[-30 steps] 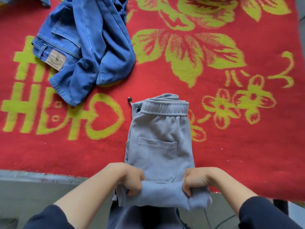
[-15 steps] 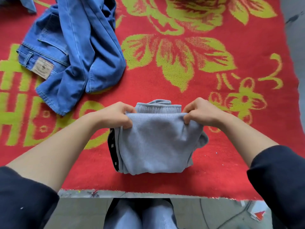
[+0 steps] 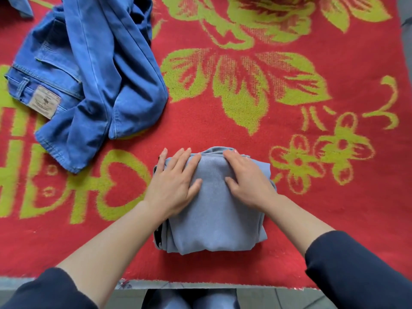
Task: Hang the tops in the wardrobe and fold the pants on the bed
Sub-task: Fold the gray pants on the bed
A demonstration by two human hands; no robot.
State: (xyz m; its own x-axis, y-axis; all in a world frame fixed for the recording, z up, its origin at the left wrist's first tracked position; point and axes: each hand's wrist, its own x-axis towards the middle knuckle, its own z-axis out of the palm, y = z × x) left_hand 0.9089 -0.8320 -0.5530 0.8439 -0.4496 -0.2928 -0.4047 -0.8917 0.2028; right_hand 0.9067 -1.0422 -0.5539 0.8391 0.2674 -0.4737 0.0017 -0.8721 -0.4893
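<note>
Seen from the head camera, the grey sweatpants (image 3: 214, 210) lie folded into a compact bundle on the red blanket (image 3: 289, 208) near its front edge. The left hand (image 3: 172, 185) lies flat on the bundle's left part, fingers straight and slightly spread, fingertips reaching its far edge. The right hand (image 3: 248, 179) presses flat on the right part, fingers straight, thumb angled inward across the cloth.

Half a second ago both hands pinched the far corners of the top fold, carrying it over – now that fold is down and the hands have let go, palms pressing the cloth. A second ago the pants lay longer, waistband and back pocket showing.

The blue jeans (image 3: 89, 85) lie crumpled at far left – unfolded, well apart from the bundle, their patch (image 3: 44, 102) showing as before.
</note>
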